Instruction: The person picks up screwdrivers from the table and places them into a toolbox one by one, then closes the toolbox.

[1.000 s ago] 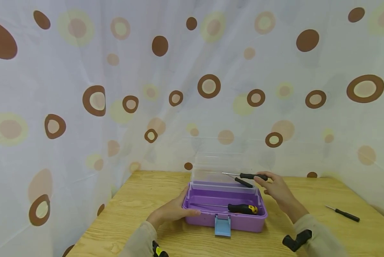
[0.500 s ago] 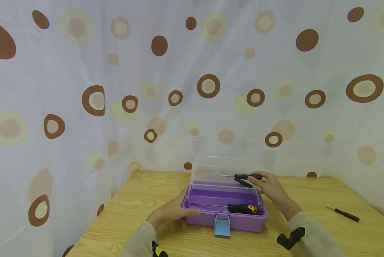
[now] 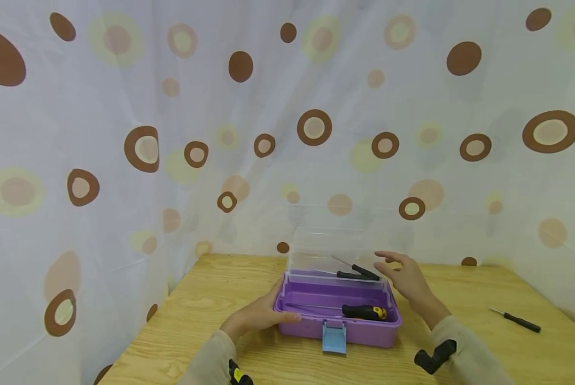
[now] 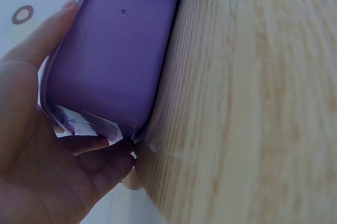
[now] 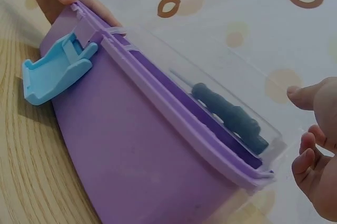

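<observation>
A purple toolbox [image 3: 302, 327] stands on the table with its clear lid [image 3: 331, 243] tipped back and its light blue latch [image 3: 334, 338] hanging down in front. My left hand [image 3: 256, 315] grips the box's left end, thumb along the front rim and fingers round the side, as the left wrist view shows. Two small black-handled screwdrivers [image 3: 357, 275] lie crossed in the raised lid at the back. Inside the box rests a larger black-and-yellow screwdriver [image 3: 363, 312]. My right hand [image 3: 412, 283] hovers by the lid's right side, fingers parted and holding nothing.
Another small black screwdriver [image 3: 520, 322] lies on the wooden table [image 3: 210, 286], well to the right of the box. A white curtain [image 3: 268, 96] with brown circles hangs behind and along the table's left side.
My right hand moved left over the lid with a small black screwdriver and let it go; it now lies across the other one there. My left hand kept its hold on the box.
</observation>
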{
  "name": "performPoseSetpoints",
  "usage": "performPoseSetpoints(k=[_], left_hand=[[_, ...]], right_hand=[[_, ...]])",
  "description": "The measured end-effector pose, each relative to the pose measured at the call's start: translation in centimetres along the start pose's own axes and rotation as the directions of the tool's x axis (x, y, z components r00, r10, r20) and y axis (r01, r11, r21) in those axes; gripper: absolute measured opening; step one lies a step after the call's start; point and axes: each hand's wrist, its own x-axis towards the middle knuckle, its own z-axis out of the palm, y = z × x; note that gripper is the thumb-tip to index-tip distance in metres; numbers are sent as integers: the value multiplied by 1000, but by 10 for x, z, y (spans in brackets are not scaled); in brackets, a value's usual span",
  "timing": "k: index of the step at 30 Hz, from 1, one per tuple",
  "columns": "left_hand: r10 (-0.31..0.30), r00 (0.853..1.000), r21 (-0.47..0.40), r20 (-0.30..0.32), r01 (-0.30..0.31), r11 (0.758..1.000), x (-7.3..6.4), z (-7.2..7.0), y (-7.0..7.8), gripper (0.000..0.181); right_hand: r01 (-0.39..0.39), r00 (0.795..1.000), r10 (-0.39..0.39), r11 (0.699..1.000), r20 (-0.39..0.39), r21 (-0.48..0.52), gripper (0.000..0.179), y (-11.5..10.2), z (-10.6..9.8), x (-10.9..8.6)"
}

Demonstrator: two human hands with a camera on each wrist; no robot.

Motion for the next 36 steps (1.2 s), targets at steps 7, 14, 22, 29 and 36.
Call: performPoseSetpoints(k=[7,14,22,29,36], left_hand=[[3,1000,-6,-4,-3,1000,-1,-1,0,117],[-1,1000,0,-3,1,1000,-2,1,-1,116],[-17,1000,-21,-14,17,1000,-1,1,-1,116],[-11,1000,-10,-15,11,1000,-1,0,1,115],[-18,1000,4,-16,18,1000,-1,1,2,116]], right_hand=[[-20,999,23,997,-44,78,57,4,-18,-4],[-23,999,24,998,-25,50,55,10,-23,-12],[-14,1000,13,999,13,50,56,13,-26,-16],[0,1000,0,1000,8,30,57,14,-31,-17],[-3,1000,2,999,20,51,56,15,-34,-20]])
